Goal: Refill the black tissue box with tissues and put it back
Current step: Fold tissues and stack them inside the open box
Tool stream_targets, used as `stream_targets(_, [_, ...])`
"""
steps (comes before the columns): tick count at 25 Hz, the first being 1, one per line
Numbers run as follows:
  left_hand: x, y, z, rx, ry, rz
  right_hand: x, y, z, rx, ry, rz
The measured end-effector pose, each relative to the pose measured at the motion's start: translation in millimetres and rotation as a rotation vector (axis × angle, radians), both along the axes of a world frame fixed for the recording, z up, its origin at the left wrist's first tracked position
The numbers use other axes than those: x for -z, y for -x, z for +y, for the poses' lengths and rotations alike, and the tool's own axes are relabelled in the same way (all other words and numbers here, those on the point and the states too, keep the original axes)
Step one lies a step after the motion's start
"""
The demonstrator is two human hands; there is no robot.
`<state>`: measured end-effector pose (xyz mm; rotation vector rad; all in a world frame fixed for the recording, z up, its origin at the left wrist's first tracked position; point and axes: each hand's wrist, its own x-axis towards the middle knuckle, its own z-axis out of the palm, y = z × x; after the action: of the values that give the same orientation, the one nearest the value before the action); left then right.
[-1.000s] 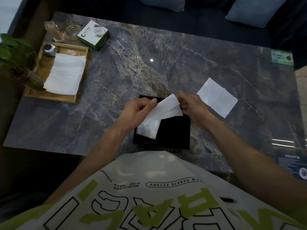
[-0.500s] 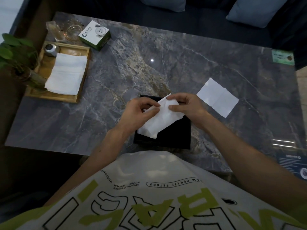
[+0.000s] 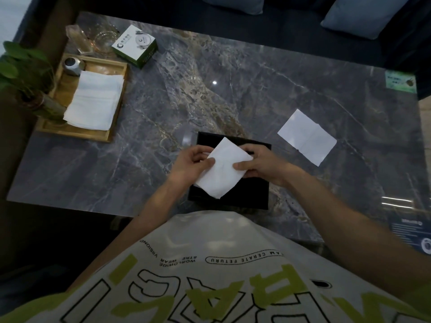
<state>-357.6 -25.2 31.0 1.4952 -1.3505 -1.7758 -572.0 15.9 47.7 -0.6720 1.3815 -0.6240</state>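
Observation:
The black tissue box (image 3: 247, 194) sits on the grey marble table (image 3: 233, 94) at its near edge, partly hidden by my hands. Above the box I hold a folded white tissue (image 3: 222, 170) between both hands. My left hand (image 3: 192, 163) pinches its left edge and my right hand (image 3: 261, 163) pinches its right edge. A second white tissue (image 3: 307, 136) lies flat on the table to the right of the box. A stack of white tissues (image 3: 94, 100) rests on a wooden tray (image 3: 70, 131) at the left.
On the tray also stands a small metal jar (image 3: 73, 65). Behind the tray are glassware (image 3: 105, 39) and a white and green carton (image 3: 135, 45). A potted plant (image 3: 21, 73) stands at the far left. A green card (image 3: 400, 81) lies at the far right corner.
The tissue was stretched out long between my hands; I have folded it into a flatter, compact rectangle and lowered it closer over the box. My hands have moved closer together.

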Motion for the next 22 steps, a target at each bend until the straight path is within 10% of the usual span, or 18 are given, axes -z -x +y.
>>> stream_targets(8, [21.8,-7.3,13.1,-0.048,0.010,-0.234,28.5,-17.7,6.6,0.065,-0.080,0.033])
stream_targets(22, [23.0,4.2,12.5,0.364,0.193,-0.590,46.2,-45.6,-6.1,-0.178,0.274,0.639])
